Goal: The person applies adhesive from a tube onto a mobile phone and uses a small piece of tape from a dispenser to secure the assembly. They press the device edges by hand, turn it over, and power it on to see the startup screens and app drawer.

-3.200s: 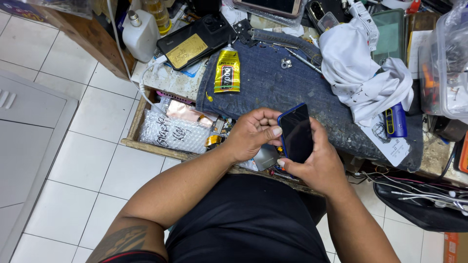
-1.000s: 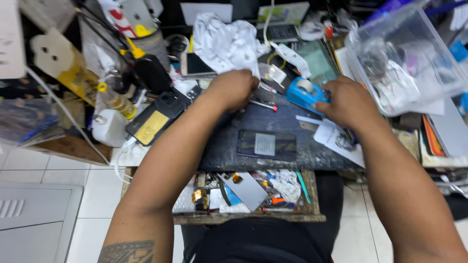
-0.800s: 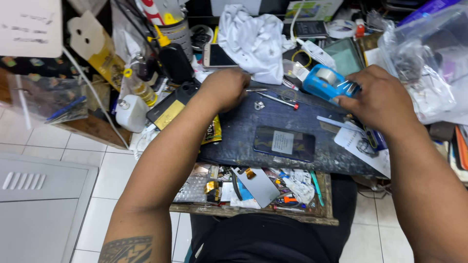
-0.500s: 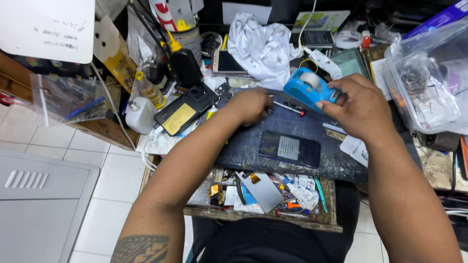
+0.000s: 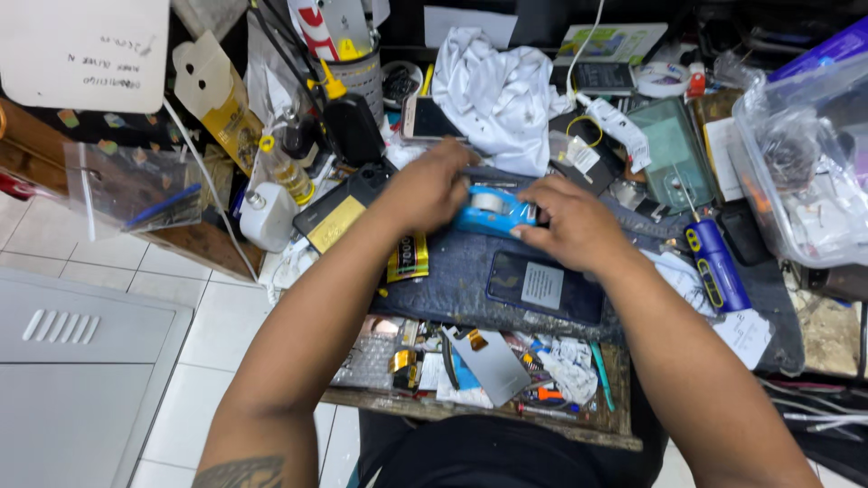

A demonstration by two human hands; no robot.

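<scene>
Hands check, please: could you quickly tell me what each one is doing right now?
Left hand: closed on the blue tape dispenser.
Right hand: gripping the same dispenser's other end.

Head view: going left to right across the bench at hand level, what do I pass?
White bottle → black phone with yellow patch → left hand → blue tape dispenser → right hand → blue screwdriver → clear plastic bin.

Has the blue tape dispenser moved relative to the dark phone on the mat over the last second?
Yes. The blue tape dispenser has shifted left, from above the dark phone's right end to above its left end.
</scene>
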